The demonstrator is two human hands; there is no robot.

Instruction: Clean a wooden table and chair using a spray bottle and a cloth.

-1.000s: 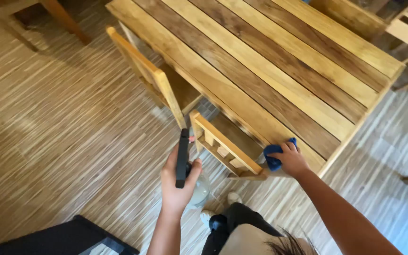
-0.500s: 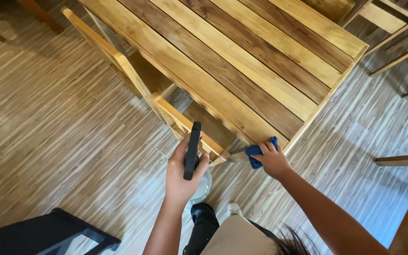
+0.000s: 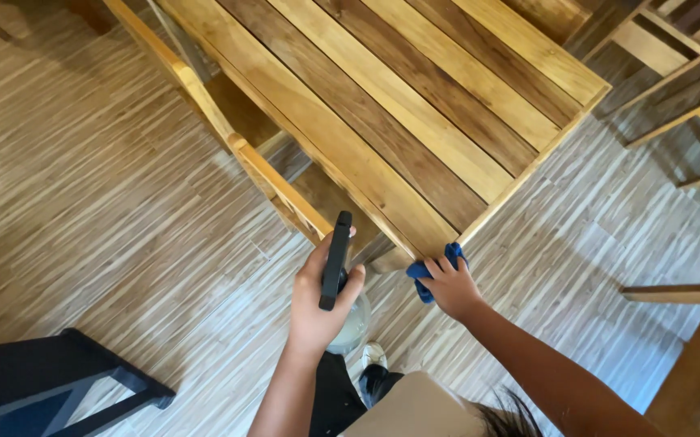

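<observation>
- The right hand [image 3: 451, 287] presses a blue cloth [image 3: 431, 271] against the near corner of the slatted wooden table [image 3: 415, 121]; its grip is closed over the cloth, fingers spread on top.
- The left hand [image 3: 322, 295] holds a black spray bottle [image 3: 335, 259] upright, fingers wrapped tight about the handle; a pale, clear body shows below the palm. It hangs off the table's edge, just beside the top rail of a wooden chair [image 3: 277, 186] tucked under the table.
- The step in hand looks like wiping the table's corner and edge, the bottle held ready but not aimed at the wood.
- I judge the next move calls for the cloth to travel along the edge or up over the planks, with steady pressure, while the bottle stays clear of the chair rail.
- Against the earlier frames, the view has swung left and nearer: the corner now sits closer to the middle, and the cloth has stayed on that same corner.
- The bottle has kept its upright hold, drawing a little closer to the cloth hand.
- A dark bench [image 3: 50, 380] lies at lower left on the floor [image 3: 83, 202].
</observation>
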